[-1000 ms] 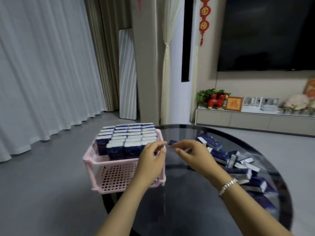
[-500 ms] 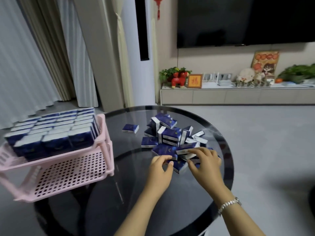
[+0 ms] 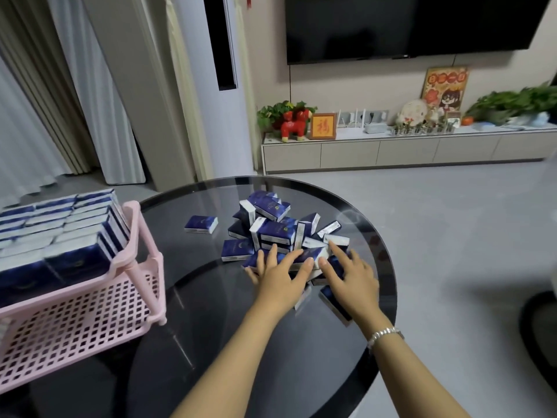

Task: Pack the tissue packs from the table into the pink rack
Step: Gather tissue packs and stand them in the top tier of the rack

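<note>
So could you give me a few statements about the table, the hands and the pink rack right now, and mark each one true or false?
1. Both hands rest on the pile of tissue packs. True: left hand, right hand.
2. The pink rack has an empty top shelf. False: it is filled with packs in rows.
3. One single pack lies apart, left of the pile. True.
4. The round table is white. False: it is dark glass.
5. The bracelet is on the left wrist. False: the right.
</note>
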`<state>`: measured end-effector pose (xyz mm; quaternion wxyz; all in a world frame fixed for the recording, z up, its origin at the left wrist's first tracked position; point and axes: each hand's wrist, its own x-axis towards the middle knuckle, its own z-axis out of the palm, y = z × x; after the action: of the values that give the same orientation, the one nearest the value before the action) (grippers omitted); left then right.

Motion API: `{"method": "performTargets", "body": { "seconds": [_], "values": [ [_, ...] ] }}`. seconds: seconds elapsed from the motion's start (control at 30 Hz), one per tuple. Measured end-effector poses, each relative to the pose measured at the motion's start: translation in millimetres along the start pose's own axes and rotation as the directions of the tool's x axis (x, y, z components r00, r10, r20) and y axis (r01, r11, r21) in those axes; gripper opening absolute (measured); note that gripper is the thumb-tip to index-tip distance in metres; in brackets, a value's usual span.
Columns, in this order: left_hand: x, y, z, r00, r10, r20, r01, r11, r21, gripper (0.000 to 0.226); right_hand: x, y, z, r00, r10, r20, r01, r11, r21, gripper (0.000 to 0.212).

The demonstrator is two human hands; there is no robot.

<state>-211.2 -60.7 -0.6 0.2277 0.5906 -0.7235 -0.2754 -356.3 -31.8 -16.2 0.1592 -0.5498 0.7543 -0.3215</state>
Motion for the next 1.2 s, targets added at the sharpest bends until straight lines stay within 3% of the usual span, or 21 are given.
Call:
{"method": "performTargets", "body": {
  "seconds": [0.23, 0.4, 0.6, 0.67, 0.87, 1.03, 1.2],
  "values": [
    [-11, -25, -15, 0.998, -0.028, -0.048, 0.028, 1.0, -0.007, 0.042, -4, -18, 22, 0.994, -0.088, 0.063, 0.082, 0.993, 0.09, 0.059],
    [-29, -54, -35, 0.993, -0.058, -0.103, 0.057, 0.998, -0.012, 0.039, -15, -38, 41, 0.983, -0.139, 0.123, 0.125, 0.986, 0.114, 0.049],
    [-53, -76, -56, 0.982, -0.031, -0.187, 0.039, 0.998, 0.039, 0.039, -32, -58, 58, 0.966, -0.186, 0.181, 0.151, 0.97, 0.192, 0.063],
    [-60, -80, -62, 0.973, -0.028, -0.23, 0.037, 0.999, 0.033, 0.037, -36, -63, 60, 0.962, -0.198, 0.189, 0.153, 0.961, 0.228, 0.055],
    [-74, -88, -72, 0.96, 0.021, -0.281, -0.063, 0.988, -0.143, 0.028, -48, -80, 51, 0.964, -0.218, 0.15, 0.177, 0.953, 0.247, 0.044],
    [-78, -95, -71, 0.956, -0.021, -0.293, -0.046, 0.975, -0.218, 0.027, -53, -92, 44, 0.964, -0.215, 0.159, 0.162, 0.943, 0.29, 0.017],
    [-82, -91, -71, 0.939, -0.022, -0.343, -0.079, 0.957, -0.278, 0.035, -61, -100, 43, 0.965, -0.226, 0.13, 0.191, 0.953, 0.234, 0.027]
  ]
}}
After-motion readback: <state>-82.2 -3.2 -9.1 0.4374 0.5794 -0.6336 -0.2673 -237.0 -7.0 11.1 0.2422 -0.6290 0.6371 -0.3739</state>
